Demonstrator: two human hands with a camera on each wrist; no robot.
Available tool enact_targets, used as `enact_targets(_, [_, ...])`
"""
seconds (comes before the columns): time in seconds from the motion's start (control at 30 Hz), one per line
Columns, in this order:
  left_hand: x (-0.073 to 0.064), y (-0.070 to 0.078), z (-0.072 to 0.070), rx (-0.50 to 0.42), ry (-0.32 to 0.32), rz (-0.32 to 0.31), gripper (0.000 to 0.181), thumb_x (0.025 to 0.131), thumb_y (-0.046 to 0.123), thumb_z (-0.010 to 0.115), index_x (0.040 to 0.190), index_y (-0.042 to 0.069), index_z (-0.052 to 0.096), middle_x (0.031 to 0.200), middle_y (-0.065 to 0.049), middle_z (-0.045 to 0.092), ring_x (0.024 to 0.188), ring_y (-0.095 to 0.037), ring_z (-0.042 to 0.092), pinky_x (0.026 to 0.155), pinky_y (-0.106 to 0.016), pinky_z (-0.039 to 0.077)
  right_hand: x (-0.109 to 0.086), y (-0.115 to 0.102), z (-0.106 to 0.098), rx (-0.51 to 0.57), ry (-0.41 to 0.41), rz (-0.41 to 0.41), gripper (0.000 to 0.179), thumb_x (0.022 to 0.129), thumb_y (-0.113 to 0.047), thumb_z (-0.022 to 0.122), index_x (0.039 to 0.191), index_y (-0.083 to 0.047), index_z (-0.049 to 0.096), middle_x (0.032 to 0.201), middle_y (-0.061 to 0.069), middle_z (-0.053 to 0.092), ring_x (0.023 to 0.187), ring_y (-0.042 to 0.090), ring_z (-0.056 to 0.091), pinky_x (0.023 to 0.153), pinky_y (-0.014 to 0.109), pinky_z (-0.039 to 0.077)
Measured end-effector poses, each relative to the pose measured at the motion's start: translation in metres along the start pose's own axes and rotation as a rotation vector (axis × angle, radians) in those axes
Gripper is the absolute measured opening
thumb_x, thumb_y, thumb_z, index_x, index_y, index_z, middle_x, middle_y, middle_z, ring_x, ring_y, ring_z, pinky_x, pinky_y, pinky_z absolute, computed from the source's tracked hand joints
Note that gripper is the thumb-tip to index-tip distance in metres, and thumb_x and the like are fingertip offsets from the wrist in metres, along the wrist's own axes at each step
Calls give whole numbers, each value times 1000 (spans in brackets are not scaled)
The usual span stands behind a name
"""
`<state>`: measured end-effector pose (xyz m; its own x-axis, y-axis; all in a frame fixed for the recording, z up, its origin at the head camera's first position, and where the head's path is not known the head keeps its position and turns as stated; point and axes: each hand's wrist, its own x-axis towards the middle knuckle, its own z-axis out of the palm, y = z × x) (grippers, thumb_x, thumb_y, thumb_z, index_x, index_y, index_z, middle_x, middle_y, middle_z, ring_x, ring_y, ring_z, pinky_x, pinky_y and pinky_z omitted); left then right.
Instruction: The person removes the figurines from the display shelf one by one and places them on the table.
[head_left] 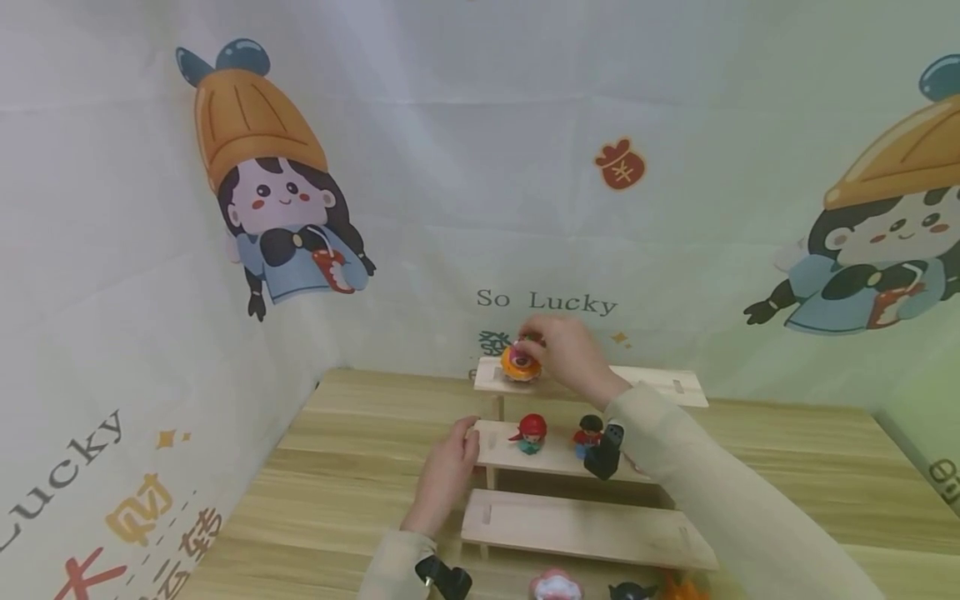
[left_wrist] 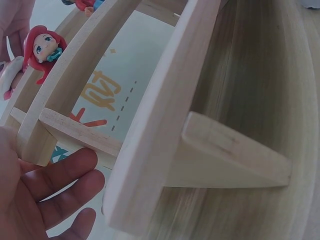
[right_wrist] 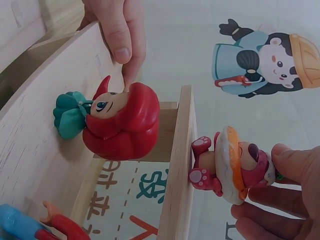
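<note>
On the left end of the top tier of a stepped wooden stand [head_left: 577, 521] is a small toy figurine [head_left: 521, 363] with an orange ring around its middle. My right hand [head_left: 567, 353] pinches its head between thumb and fingers; in the right wrist view the figurine's pink feet [right_wrist: 199, 177] meet the shelf board. With my left hand [head_left: 444, 471] I hold the left end of the tier below, thumb on the board and fingers beneath. A red-haired mermaid figurine [head_left: 532, 433] stands on that tier, near a dark-haired figurine [head_left: 588, 433] in red and blue.
At the bottom edge of the head view are a pink and white toy [head_left: 556, 585], a black one [head_left: 632, 591] and an orange one [head_left: 684, 586]. The stand rests on a wood-grain table [head_left: 300, 517]. A printed cloth [head_left: 450, 167] hangs behind.
</note>
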<state>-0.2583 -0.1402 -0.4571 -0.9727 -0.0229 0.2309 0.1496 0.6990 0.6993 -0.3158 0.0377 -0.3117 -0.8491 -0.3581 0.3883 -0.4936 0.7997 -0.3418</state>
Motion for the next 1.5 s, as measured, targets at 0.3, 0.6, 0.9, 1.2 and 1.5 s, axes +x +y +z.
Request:
enact_targets(0.3, [-1, 0, 0, -13, -12, -14, 36, 100, 23, 43, 130, 5, 53, 75, -10, 64, 53, -13, 47, 50, -29, 37, -8, -4, -8, 45, 31, -8, 18, 90, -26, 66, 101, -13, 71, 96, 2, 72, 84, 16, 65, 72, 31, 52])
enact_targets(0.6, [-1, 0, 0, -8, -25, -12, 37, 101, 23, 43, 131, 4, 52, 74, -11, 67, 53, -11, 52, 50, -28, 38, -19, -10, -18, 51, 46, -58, 16, 87, -27, 70, 95, -14, 71, 90, 0, 72, 79, 14, 66, 71, 29, 53])
enact_targets(0.9, [-2, 0, -1, -13, -27, -6, 37, 101, 23, 42, 132, 3, 51, 80, -12, 69, 59, -15, 62, 54, -30, 43, -47, -22, -22, 94, 27, -107, 20, 83, -28, 73, 98, -13, 73, 87, -2, 72, 73, 9, 65, 66, 25, 52])
enact_targets(1.2, [-1, 3, -6, 11, -57, -9, 37, 101, 23, 41, 132, 5, 50, 84, -14, 68, 62, -16, 60, 59, -33, 46, -70, -33, -19, 157, -15, -175, 16, 81, -23, 75, 94, -13, 73, 84, -4, 72, 71, 4, 63, 65, 22, 50])
enact_targets(1.5, [0, 3, -8, 22, -57, 4, 36, 101, 23, 43, 131, 5, 51, 65, -5, 51, 53, -15, 42, 51, -29, 36, -96, -36, 1, 145, -76, -279, 12, 80, -23, 77, 87, -14, 73, 78, -6, 71, 67, 0, 60, 61, 16, 47])
